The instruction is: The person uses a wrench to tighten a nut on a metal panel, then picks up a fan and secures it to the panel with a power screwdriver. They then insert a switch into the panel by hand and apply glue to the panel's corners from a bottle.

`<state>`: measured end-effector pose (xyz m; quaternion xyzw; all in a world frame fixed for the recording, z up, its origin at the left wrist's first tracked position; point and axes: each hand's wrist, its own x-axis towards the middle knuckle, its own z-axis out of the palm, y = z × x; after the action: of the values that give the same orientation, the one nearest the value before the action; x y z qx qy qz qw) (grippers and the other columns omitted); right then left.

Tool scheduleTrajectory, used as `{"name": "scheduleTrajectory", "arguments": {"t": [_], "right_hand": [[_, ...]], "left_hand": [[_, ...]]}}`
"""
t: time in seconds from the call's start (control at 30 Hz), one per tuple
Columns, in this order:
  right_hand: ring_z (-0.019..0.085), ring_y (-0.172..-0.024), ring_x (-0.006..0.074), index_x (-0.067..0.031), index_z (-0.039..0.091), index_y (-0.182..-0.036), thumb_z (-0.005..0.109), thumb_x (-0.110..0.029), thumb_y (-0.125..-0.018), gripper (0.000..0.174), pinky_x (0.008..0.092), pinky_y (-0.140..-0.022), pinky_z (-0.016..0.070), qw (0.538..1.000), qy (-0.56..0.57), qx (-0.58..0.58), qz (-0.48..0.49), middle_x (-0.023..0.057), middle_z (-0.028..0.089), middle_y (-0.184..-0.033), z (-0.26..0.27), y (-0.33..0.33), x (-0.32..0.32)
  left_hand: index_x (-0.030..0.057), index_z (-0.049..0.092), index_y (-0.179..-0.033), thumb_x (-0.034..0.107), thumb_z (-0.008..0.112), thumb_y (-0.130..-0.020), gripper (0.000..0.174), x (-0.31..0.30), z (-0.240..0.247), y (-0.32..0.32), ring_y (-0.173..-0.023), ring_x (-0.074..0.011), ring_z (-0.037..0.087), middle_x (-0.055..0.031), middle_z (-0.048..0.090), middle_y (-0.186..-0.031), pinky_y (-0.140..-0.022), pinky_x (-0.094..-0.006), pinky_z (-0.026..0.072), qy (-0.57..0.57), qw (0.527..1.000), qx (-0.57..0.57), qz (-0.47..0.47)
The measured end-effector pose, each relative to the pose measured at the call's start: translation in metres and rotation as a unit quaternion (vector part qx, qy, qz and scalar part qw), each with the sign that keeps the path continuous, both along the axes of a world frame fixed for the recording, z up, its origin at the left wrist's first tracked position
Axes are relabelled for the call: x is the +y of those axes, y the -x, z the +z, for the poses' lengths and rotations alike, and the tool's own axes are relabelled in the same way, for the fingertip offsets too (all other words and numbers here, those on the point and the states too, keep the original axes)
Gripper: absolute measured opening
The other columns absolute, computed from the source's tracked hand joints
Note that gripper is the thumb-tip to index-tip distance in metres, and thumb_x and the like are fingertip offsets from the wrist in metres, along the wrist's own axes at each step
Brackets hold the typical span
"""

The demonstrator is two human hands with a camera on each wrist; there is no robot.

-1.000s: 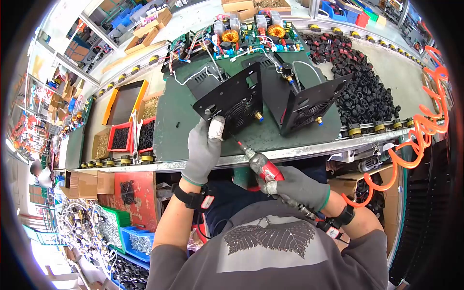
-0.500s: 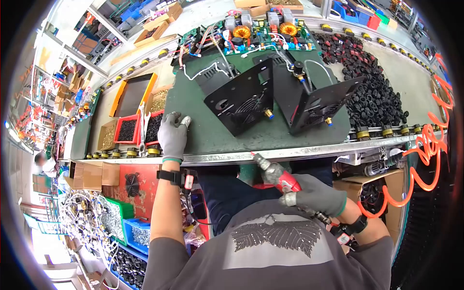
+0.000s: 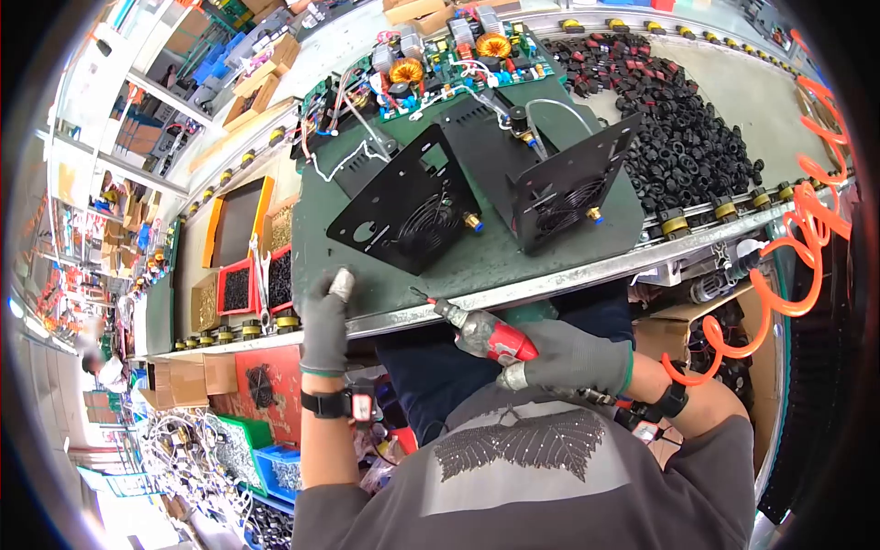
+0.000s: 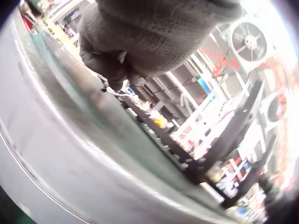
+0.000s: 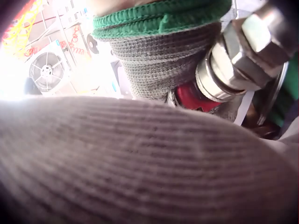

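Since the whole bench is squeezed into a fisheye view, whatever is printed on the circuit boards point(image 3: 449, 60) at the far edge of the green mat point(image 3: 495, 252) is too small to be read. The only marking that can be made out is a pale leaf-like print point(image 3: 518, 449) on the grey shirt, with no letters legible in it. A red air screwdriver point(image 3: 490, 337) is gripped by the right hand point(image 3: 573, 359), gloved fingers wrapped tight round its body. The tool is held just off the near side of the metal rail point(image 3: 587, 270), with its bit point(image 3: 423, 298) pointed up and left at the mat's near edge. The left hand point(image 3: 325, 316) is laid on the near left corner of the mat, fingers kept close together. Whether anything tiny is pinched there can't be told, since the left wrist view is badly smeared. A black fan panel point(image 3: 403, 215) and a second panel point(image 3: 564, 188) are propped upright mid-mat, apart from both hands. The right wrist view is mostly blocked by grey fabric, so only the glove's green cuff, a steel hose fitting point(image 5: 243, 46) and a sliver of red are seen. An orange coiled hose point(image 3: 797, 247) is cut off at the right edge, and the red bins point(image 3: 236, 286) left of the mat are filled with dark bits too small to be identified.
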<state>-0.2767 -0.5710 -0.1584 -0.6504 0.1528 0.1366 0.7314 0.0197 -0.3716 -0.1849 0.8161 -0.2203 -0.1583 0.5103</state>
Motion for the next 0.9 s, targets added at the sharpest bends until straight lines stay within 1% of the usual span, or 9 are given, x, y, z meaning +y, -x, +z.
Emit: {"name": "scheduleTrajectory", "arguments": {"t": [0.07,0.1,0.13,0.23,0.33,0.47,0.57,0.63,0.9], "right_hand": [[0.058,-0.075,0.012,-0.004,0.059,-0.096,0.074,-0.031,-0.082,0.034,0.0308,-0.068,0.0469,1.0,-0.002,-0.003,0.012,0.004,0.059,-0.08,0.001,-0.006,0.0],[0.059,-0.076,0.013,-0.0038,0.06,-0.096,0.074,-0.032,-0.081,0.035,0.0316,-0.07,0.047,0.999,0.021,-0.001,0.03,0.0046,0.059,-0.079,0.005,-0.011,-0.001],[0.059,-0.076,0.014,-0.0036,0.06,-0.096,0.075,-0.032,-0.08,0.036,0.0324,-0.071,0.0471,0.998,0.044,0.0,0.047,0.0051,0.059,-0.078,0.01,-0.014,-0.001],[0.058,-0.076,0.0155,-0.0032,0.06,-0.097,0.075,-0.033,-0.08,0.038,0.0332,-0.072,0.0466,0.999,0.013,0.03,0.043,0.0057,0.059,-0.077,0.018,-0.017,0.001],[0.056,-0.073,0.0149,-0.0033,0.06,-0.096,0.074,-0.034,-0.08,0.037,0.0324,-0.069,0.0457,0.997,0.037,0.024,0.057,0.0053,0.058,-0.077,0.01,-0.017,0.001],[0.053,-0.072,0.0122,-0.0011,0.056,-0.099,0.074,-0.029,-0.084,0.037,0.0307,-0.068,0.0449,0.999,0.018,0.006,0.049,0.003,0.056,-0.076,0.004,-0.017,0.002],[0.052,-0.073,0.0116,-0.0004,0.056,-0.102,0.073,-0.029,-0.084,0.038,0.03,-0.069,0.0451,0.995,0.013,0.063,0.074,0.0028,0.056,-0.077,0.01,-0.017,0.0],[0.053,-0.066,0.0116,-0.0054,0.058,-0.089,0.074,-0.036,-0.081,0.035,0.0298,-0.061,0.0436,0.999,0.024,0.002,0.034,0.0024,0.056,-0.071,-0.004,-0.017,0.005],[0.052,-0.063,0.0102,-0.0059,0.057,-0.086,0.072,-0.035,-0.081,0.033,0.0293,-0.058,0.0424,0.998,-0.013,0.043,0.04,0.0003,0.054,-0.067,0.01,-0.019,0.001]], "left_hand": [[0.0036,0.062,-0.104,0.034,0.062,-0.097,0.031,-0.008,0.014,0.033,-0.058,-0.0052,0.042,0.0037,0.054,-0.077,-0.049,-0.0202,0.0329,0.129,0.941,0.313,0.0],[0.0052,0.061,-0.102,0.038,0.058,-0.1,0.033,-0.007,0.007,0.037,-0.053,-0.002,0.031,0.005,0.047,-0.073,-0.046,-0.0177,0.0261,0.204,0.883,0.422,-0.033],[0.0068,0.059,-0.1,0.041,0.055,-0.1,0.035,-0.007,0.0,0.04,-0.05,-0.0017,0.029,0.0052,0.047,-0.072,-0.043,-0.0178,0.024,0.234,0.847,0.475,-0.05],[0.0076,0.058,-0.098,0.042,0.054,-0.101,0.035,-0.013,0.004,0.057,-0.049,-0.0013,0.03,0.0053,0.048,-0.072,-0.041,-0.0172,0.0235,0.239,0.848,0.473,-0.01],[0.007,0.059,-0.097,0.043,0.054,-0.101,0.036,-0.015,-0.001,0.058,-0.049,-0.0009,0.031,0.0052,0.049,-0.071,-0.04,-0.0172,0.0241,0.23,0.855,0.462,-0.05],[0.0047,0.06,-0.095,0.042,0.055,-0.1,0.038,-0.025,0.009,0.066,-0.048,-0.001,0.034,0.0045,0.051,-0.07,-0.04,-0.0171,0.0258,0.173,0.897,0.408,-0.006],[0.0031,0.061,-0.096,0.04,0.056,-0.1,0.038,-0.029,0.015,0.069,-0.048,-0.0012,0.035,0.0043,0.051,-0.069,-0.041,-0.0171,0.0266,0.142,0.917,0.373,-0.007],[0.0024,0.062,-0.097,0.039,0.056,-0.1,0.037,-0.029,0.017,0.069,-0.048,-0.0013,0.036,0.0044,0.051,-0.069,-0.041,-0.0172,0.0271,0.133,0.924,0.359,-0.021],[0.0001,0.064,-0.106,0.038,0.054,-0.102,0.039,-0.036,0.02,0.071,-0.053,-0.002,0.04,0.0051,0.052,-0.07,-0.047,-0.0167,0.0322,0.104,0.946,0.304,-0.041]]}}
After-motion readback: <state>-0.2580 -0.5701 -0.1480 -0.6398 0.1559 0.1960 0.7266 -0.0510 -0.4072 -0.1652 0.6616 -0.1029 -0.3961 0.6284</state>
